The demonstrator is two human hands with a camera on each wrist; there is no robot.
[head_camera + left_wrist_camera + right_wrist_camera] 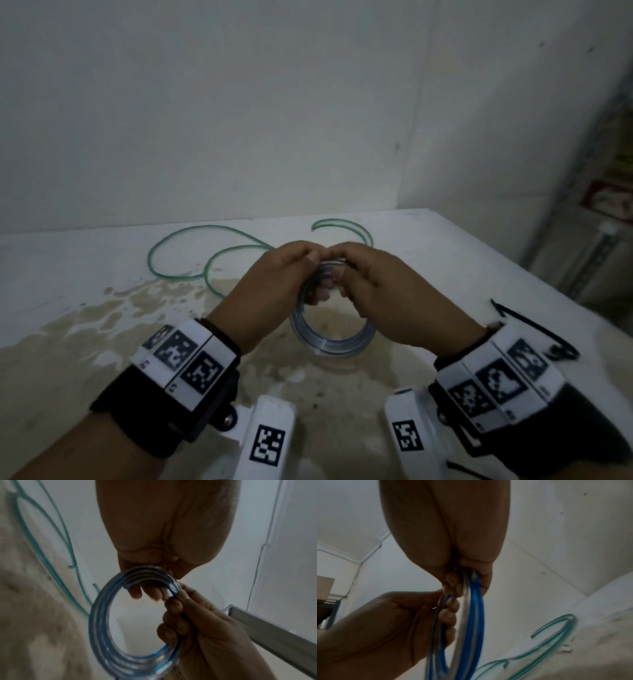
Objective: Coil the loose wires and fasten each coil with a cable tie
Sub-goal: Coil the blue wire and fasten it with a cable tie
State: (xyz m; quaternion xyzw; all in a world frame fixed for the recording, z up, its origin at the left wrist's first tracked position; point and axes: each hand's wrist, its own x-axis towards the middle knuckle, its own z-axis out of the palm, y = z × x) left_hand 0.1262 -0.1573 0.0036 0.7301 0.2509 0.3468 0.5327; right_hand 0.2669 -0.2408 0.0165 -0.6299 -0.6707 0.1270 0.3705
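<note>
A coil of blue and clear wire [330,342] hangs upright between both hands, just above the stained white table [68,308]. My left hand [291,267] grips the top of the coil [106,615], with its fingers curled through the ring. My right hand [352,274] pinches the same top part from the right, and its curled fingers [176,615] close round the strands. In the right wrist view the coil [476,615] runs down from that hand's fingers [453,582]. A loose green wire [178,246] lies in open loops on the table behind the hands.
Black cable ties [534,329] lie on the table at the right, beside my right wrist. A brown stain spreads over the table's near half. White walls close the back and right. A metal shelf [599,205] stands past the table's right edge.
</note>
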